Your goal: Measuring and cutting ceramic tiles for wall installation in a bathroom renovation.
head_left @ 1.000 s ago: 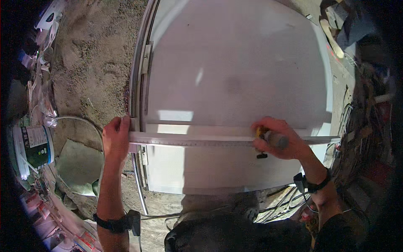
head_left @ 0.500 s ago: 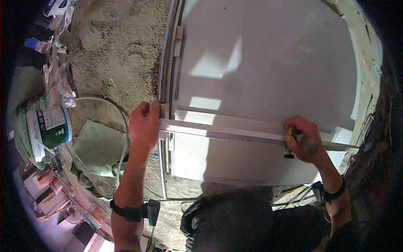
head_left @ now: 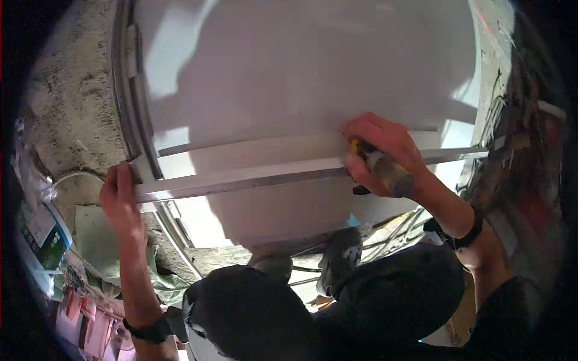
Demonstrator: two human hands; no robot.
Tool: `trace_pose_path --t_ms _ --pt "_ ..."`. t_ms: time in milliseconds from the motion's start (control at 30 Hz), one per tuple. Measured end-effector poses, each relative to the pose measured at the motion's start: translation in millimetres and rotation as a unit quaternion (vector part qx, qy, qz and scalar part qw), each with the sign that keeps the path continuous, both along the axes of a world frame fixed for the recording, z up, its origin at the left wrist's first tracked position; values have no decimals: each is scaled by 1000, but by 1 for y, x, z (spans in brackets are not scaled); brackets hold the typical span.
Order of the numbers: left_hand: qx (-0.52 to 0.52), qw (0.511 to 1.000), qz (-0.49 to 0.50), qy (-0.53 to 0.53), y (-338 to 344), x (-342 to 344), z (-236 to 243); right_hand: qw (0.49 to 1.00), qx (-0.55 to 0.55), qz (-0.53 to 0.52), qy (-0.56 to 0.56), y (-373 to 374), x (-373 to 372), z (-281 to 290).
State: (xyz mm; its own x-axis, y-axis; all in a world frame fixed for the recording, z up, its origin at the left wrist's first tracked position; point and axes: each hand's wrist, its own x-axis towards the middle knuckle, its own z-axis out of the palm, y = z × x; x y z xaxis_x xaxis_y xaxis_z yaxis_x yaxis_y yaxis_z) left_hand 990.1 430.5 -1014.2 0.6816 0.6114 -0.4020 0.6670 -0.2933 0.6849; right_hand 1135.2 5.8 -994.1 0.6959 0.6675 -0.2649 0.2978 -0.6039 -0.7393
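Tool tip hidden under your right hand (head_left: 382, 157), which is clenched on a yellow-ended cutter (head_left: 385, 171) at centre right. Your left hand (head_left: 120, 201), centre left, presses flat on the straightedge (head_left: 253, 178) spanning the white board (head_left: 301, 78).

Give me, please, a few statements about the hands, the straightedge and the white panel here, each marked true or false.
1. The left hand presses down the left end of the long straightedge. True.
2. The right hand is empty. False: it is closed around a knife-like tool with a yellow tip.
3. The straightedge lies across the white panel. True.
4. Both hands are on the same end of the straightedge. False: they are far apart along it.
5. Each wrist carries a dark band. True.
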Motion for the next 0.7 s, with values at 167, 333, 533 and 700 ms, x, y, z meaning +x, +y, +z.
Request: trace_pose_path --t_ms 167,333,533,700 --pt "-9 1000 8 4 -11 4 -5 1000 -26 -8 -13 -4 -2 10" --pt "6 999 37 14 -27 -33 9 996 -22 6 -87 -6 -41 2" --pt "69 997 -13 2 -34 -129 0 997 -57 14 -50 -22 -111 16" --pt "54 997 -5 51 -56 -159 15 993 -81 30 -78 -39 -165 6"
